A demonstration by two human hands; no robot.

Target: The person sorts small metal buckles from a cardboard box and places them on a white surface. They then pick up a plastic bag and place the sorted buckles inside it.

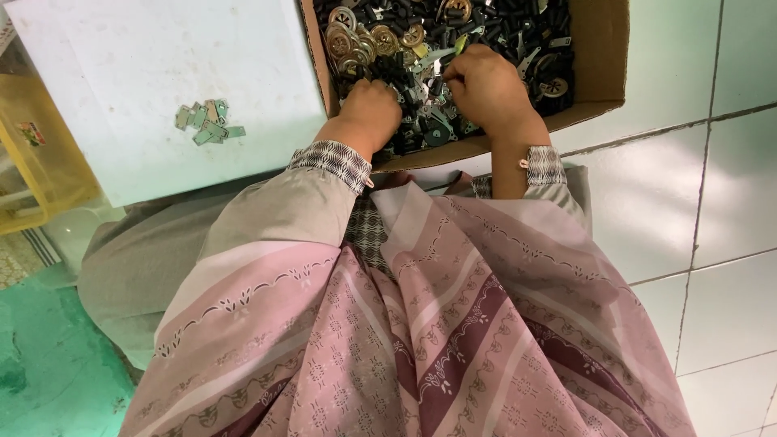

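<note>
Cardboard forms the open box at the far centre of the scene, and it is filled with a loose heap of small black parts mixed with round brass-coloured metal pieces and a few silvery flat bits. Both of the person's hands are down inside this box, on top of the heap. The left hand sits at the near left of the box with its fingers curled down into the parts; its fingertips are buried, so whether it is clamped on a piece cannot be told. The right hand lies just beside it, nearer the middle of the box, with the fingers bunched together in a loose fist over the parts; a pale green-silver piece shows at its far edge, touching the knuckles, but a firm hold on it cannot be confirmed.

Left of the box stands a white flat surface, and on it lies a small cluster of flat grey-green metal tabs, well apart from the hands. A yellow crate shows at the far left edge. Near the camera, a pink patterned cloth drapes over the person's lap, with checked cuffs at the wrists. White floor tiles lie to the right.
</note>
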